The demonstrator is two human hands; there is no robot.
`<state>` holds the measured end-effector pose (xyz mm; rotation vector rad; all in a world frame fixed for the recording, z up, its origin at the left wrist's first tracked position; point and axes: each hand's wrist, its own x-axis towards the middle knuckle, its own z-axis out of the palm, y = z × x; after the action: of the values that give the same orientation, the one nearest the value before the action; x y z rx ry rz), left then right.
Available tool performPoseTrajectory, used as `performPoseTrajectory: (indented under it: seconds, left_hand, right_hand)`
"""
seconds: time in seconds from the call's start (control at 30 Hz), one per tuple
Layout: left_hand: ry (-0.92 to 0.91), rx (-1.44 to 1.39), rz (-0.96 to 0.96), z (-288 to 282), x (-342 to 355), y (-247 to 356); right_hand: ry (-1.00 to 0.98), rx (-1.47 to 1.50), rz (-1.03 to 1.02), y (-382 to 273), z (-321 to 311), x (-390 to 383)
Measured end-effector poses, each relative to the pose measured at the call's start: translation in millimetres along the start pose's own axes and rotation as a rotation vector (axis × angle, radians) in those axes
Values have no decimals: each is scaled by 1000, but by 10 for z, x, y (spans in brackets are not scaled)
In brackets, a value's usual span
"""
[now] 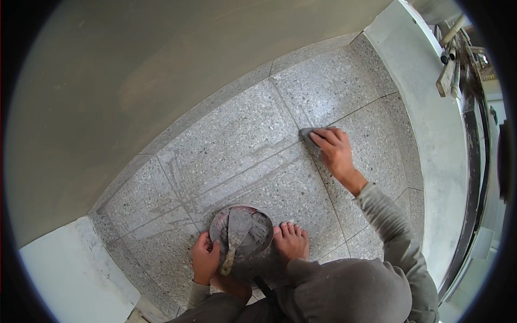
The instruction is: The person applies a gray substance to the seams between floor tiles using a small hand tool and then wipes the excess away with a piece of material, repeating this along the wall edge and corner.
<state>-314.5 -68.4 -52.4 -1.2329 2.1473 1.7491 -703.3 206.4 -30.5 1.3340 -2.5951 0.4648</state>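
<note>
My right hand (335, 151) grips a dark grey flat pad (306, 133), its fingers bent over the top; the exact kind is hard to make out. The pad lies against the speckled tile floor (231, 126) where joint lines cross. By my feet stands a round bowl (214, 226) of wet grey grout (261, 231). My left hand (205, 259) holds the bowl's left rim, thumb and fingers closed on it. A putty knife (237, 229) with a grout-covered blade rests in the bowl, its stained handle pointing toward me over the near rim.
Grey smears (242, 180) run along the joints left of the pad. A plain wall (134, 81) with a tile skirting bounds the far left. White low walls stand at right (431, 134) and lower left (75, 274). Pipes and boards (449, 70) lie beyond the right one. My bare foot (291, 240) is beside the bowl.
</note>
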Motion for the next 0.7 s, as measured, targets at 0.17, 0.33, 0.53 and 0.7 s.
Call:
performPoseTrajectory:
  seconds: [0.17, 0.33, 0.53, 0.7]
  left_hand:
    - [25, 38, -30, -42, -40, -62]
    - [11, 39, -13, -20, -43, 114]
    - [30, 94, -70, -37, -71, 146]
    - [71, -8, -92, -140, -113, -179]
  right_hand:
    - [-272, 17, -79, -242, -21, -553]
    - [163, 129, 167, 154, -17, -425]
    - [-45, -198, 332, -441, 408, -26]
    - [-82, 31, 182, -1231, 520, -137]
